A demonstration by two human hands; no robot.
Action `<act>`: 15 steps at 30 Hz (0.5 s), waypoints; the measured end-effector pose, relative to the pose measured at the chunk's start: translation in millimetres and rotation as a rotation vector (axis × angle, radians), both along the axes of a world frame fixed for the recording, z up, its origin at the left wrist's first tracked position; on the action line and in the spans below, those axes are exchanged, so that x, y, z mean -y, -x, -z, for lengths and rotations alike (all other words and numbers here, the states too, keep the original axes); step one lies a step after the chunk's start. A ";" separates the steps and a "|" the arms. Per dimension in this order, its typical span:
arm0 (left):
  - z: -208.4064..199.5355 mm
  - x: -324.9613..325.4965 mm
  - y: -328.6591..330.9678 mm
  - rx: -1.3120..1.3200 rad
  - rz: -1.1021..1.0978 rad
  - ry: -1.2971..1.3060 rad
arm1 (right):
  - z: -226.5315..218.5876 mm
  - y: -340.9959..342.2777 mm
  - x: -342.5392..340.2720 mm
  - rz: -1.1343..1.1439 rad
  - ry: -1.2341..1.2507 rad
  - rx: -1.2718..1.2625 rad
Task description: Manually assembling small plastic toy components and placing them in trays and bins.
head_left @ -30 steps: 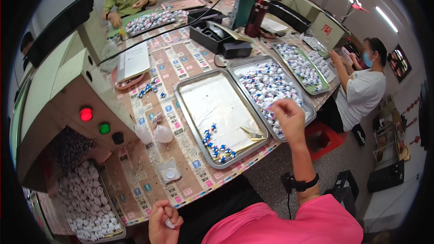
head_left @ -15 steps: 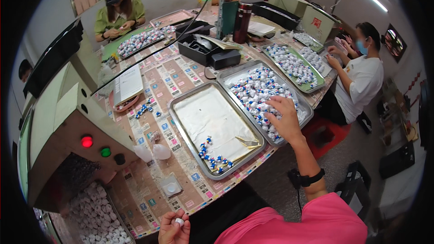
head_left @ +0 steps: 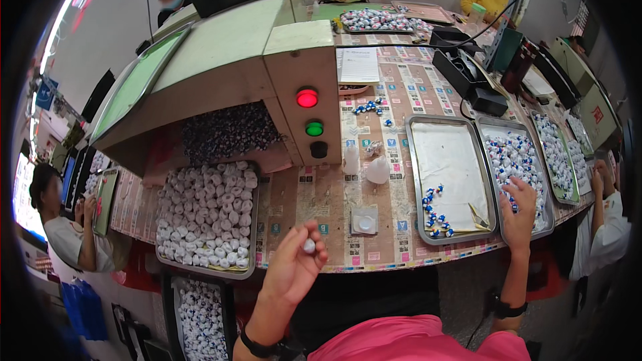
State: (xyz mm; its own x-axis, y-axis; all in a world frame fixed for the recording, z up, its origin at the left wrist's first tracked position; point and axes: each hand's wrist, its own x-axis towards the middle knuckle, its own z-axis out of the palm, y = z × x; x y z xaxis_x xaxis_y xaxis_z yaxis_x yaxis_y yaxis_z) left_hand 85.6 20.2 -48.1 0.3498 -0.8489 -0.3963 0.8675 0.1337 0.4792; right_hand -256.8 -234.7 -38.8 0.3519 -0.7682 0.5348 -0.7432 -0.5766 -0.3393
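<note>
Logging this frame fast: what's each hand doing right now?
Left hand: closed, pinching a small white piece in its fingertips.
Right hand: open, fingers spread on the wrapped pieces in the right tray; grip cannot be told.

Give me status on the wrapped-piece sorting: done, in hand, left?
Done: a small cluster of blue-and-white pieces lies on the foil-lined tray. In hand: the left hand pinches one small white piece; the right hand rests in the full tray of wrapped pieces. Left: that tray and the white-wrapped tray remain heaped.
</note>
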 end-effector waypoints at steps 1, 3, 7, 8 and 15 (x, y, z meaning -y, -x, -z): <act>-2.9 6.7 -6.2 -0.007 -0.013 -0.006 | -9.0 -13.2 -13.8 -0.085 -0.038 0.027; -6.1 23.5 -16.5 -0.014 -0.030 -0.010 | -17.6 -31.2 -37.9 -0.176 -0.090 0.040; -1.4 59.5 -36.4 0.060 -0.054 -0.058 | -20.9 -55.3 -71.9 -0.410 -0.205 0.086; -0.6 66.4 -40.7 0.102 -0.064 -0.109 | -21.6 -59.0 -79.3 -0.419 -0.205 0.088; -5.3 109.8 -59.8 0.319 -0.008 -0.365 | -2.3 -49.3 -97.9 -0.550 -0.342 0.227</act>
